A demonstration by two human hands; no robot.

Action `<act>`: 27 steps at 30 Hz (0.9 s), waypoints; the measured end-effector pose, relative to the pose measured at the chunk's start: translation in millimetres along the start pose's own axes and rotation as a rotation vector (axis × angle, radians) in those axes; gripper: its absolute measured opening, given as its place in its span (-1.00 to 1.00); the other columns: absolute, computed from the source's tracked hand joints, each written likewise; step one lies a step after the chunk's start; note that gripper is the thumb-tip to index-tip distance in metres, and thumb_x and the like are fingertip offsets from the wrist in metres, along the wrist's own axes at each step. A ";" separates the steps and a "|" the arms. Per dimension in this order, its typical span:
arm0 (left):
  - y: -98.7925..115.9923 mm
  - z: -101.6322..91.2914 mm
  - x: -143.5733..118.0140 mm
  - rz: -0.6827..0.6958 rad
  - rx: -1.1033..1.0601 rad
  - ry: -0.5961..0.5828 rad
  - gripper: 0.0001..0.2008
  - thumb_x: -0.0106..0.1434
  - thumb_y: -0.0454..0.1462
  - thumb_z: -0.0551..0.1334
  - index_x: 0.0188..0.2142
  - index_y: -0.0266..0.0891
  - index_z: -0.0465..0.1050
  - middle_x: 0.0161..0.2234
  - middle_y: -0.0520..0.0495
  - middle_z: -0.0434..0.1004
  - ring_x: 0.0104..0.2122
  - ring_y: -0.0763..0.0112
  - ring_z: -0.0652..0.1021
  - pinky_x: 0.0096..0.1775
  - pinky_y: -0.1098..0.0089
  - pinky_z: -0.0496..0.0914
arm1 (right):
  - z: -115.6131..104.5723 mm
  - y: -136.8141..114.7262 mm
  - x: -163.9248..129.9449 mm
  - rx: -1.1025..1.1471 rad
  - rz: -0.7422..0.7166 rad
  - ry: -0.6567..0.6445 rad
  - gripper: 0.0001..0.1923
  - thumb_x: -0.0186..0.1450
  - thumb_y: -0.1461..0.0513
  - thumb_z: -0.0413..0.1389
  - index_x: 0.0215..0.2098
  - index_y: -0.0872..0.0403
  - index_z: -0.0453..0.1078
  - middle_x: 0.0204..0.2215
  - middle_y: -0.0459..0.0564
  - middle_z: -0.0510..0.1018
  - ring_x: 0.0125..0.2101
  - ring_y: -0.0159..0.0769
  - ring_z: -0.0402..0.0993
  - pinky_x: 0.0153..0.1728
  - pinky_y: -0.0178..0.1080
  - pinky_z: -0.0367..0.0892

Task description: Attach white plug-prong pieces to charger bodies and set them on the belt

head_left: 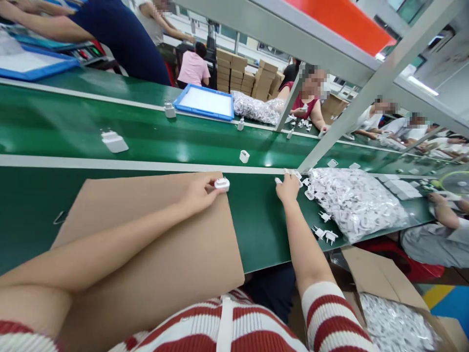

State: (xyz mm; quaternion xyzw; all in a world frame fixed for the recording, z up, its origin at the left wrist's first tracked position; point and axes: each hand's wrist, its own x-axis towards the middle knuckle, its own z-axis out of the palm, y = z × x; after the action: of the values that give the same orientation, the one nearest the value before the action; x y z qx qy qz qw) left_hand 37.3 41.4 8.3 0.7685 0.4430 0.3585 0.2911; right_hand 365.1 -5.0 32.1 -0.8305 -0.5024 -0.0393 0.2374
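Note:
My left hand (201,194) is closed on a white plug adapter (222,184), pinched between thumb and fingers above the far right corner of a brown cardboard sheet (154,195). Farther right, my right hand (288,188) reaches to the bench by the white rail, thumb apart from the fingers. White shows at its fingertips; whether these are finger covers or small parts is unclear. Just beside it, loose white plug pieces (309,194) lie against a clear bag full of white plug parts (361,203). More plug pieces with pins (324,233) lie nearer the bench edge.
Beyond the white rail (146,164) runs a green belt (205,142) carrying spaced white adapters (114,142). A slanted metal post (340,117) rises at right. Below the bench stands an open carton (388,278) of bagged parts. Co-workers sit across the line and at right.

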 end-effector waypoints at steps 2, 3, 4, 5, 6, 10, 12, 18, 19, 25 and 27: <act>-16.9 -8.1 34.9 -0.097 0.080 0.093 -0.64 0.26 -0.05 0.32 -0.04 -0.17 0.54 -0.07 -0.12 0.66 -0.15 0.11 0.64 -0.10 0.23 0.49 | 0.6 24.1 9.4 -0.076 0.159 -0.001 -0.51 0.33 0.34 0.03 0.23 0.23 0.34 0.26 0.40 0.35 0.36 0.16 0.07 0.31 0.22 -0.02; -26.2 -12.6 52.9 -0.148 0.126 0.143 -0.65 0.25 -0.08 0.32 -0.04 -0.18 0.53 -0.06 -0.13 0.66 -0.11 0.08 0.63 -0.07 0.22 0.48 | 1.3 32.7 11.4 -0.074 0.187 -0.008 -0.49 0.30 0.37 0.01 0.22 0.24 0.34 0.25 0.41 0.35 0.35 0.16 0.07 0.30 0.24 -0.01; -35.6 -17.0 70.1 -0.191 0.162 0.180 -0.66 0.26 -0.11 0.32 -0.03 -0.20 0.52 -0.05 -0.15 0.66 -0.07 0.07 0.62 -0.04 0.21 0.47 | 1.9 39.0 12.1 -0.060 0.195 -0.017 -0.48 0.27 0.39 0.01 0.20 0.25 0.35 0.24 0.41 0.36 0.33 0.16 0.10 0.28 0.22 0.04; -44.7 -21.1 86.0 -0.230 0.192 0.209 -0.66 0.26 -0.13 0.31 -0.02 -0.22 0.51 -0.03 -0.17 0.65 -0.04 0.06 0.61 -0.02 0.20 0.46 | 2.4 43.3 12.0 -0.039 0.184 -0.025 -0.48 0.24 0.41 0.01 0.17 0.26 0.36 0.21 0.41 0.38 0.29 0.16 0.16 0.25 0.17 0.09; -53.1 -24.8 100.1 -0.266 0.217 0.229 -0.66 0.27 -0.15 0.30 0.00 -0.24 0.50 -0.02 -0.20 0.65 -0.02 0.04 0.60 0.01 0.19 0.45 | 2.5 46.1 11.7 -0.015 0.165 -0.030 -0.48 0.21 0.42 0.01 0.15 0.26 0.39 0.17 0.40 0.41 0.24 0.14 0.22 0.22 0.12 0.15; -73.3 -30.0 133.2 -0.423 0.300 0.256 -0.64 0.27 -0.17 0.27 0.02 -0.27 0.47 0.00 -0.27 0.61 0.04 -0.06 0.57 0.10 0.05 0.41 | -0.3 48.7 10.4 0.095 0.094 -0.047 -0.53 0.14 0.42 0.04 0.02 0.21 0.49 0.01 0.32 0.51 0.11 0.11 0.34 0.16 0.04 0.22; -72.1 -25.7 136.7 -0.462 0.345 0.336 -0.58 0.21 -0.19 0.30 0.04 -0.29 0.45 0.09 -0.34 0.54 0.12 -0.15 0.50 0.17 -0.04 0.34 | -0.8 46.6 9.9 0.167 0.074 -0.044 -0.59 0.16 0.38 0.06 -0.04 0.17 0.51 -0.04 0.28 0.54 0.11 0.11 0.35 0.19 0.08 0.20; -36.5 10.8 136.9 -0.026 0.412 0.418 -0.27 0.15 -0.31 0.27 0.33 -0.27 0.22 0.48 -0.31 -0.07 0.45 -0.11 0.01 0.39 -0.09 -0.04 | 17.1 11.9 -5.0 0.596 0.063 -0.156 -0.59 0.32 0.14 -0.03 0.07 0.06 0.40 -0.15 0.06 0.61 -0.24 -0.21 0.58 -0.21 -0.15 0.47; -30.8 18.5 141.0 0.059 0.397 0.331 -0.21 0.14 -0.33 0.26 0.38 -0.26 0.16 0.50 -0.29 -0.12 0.47 -0.11 -0.05 0.40 -0.11 -0.09 | 21.5 3.1 -9.9 0.771 0.104 -0.233 -0.59 0.32 0.09 0.00 0.07 0.05 0.38 -0.20 0.03 0.62 -0.35 -0.26 0.56 -0.33 -0.21 0.45; -18.2 48.8 177.9 0.063 0.279 -0.140 -0.37 0.13 -0.35 0.32 0.22 -0.32 0.42 0.30 -0.38 0.33 0.25 -0.11 0.38 0.24 0.04 0.27 | 27.8 -26.0 -29.7 1.154 0.179 -0.502 -0.53 0.01 0.06 0.35 -0.15 0.06 0.45 -0.23 0.02 0.66 -0.40 -0.36 0.53 -0.42 -0.33 0.34; -15.9 48.7 178.5 0.040 0.283 -0.149 -0.55 0.16 -0.31 0.32 0.07 -0.34 0.53 0.14 -0.37 0.47 0.05 -0.05 0.53 0.08 0.10 0.41 | 22.1 -25.1 -29.5 1.163 0.143 -0.540 -0.46 -0.02 0.12 0.35 -0.05 0.04 0.50 -0.10 0.03 0.66 -0.33 -0.36 0.55 -0.37 -0.32 0.36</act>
State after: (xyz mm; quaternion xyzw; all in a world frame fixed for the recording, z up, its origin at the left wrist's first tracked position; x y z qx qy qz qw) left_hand 131.8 200.9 20.5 0.8350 0.4506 0.2401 0.2049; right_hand 325.3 -9.8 12.6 -0.5781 -0.4272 0.4659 0.5160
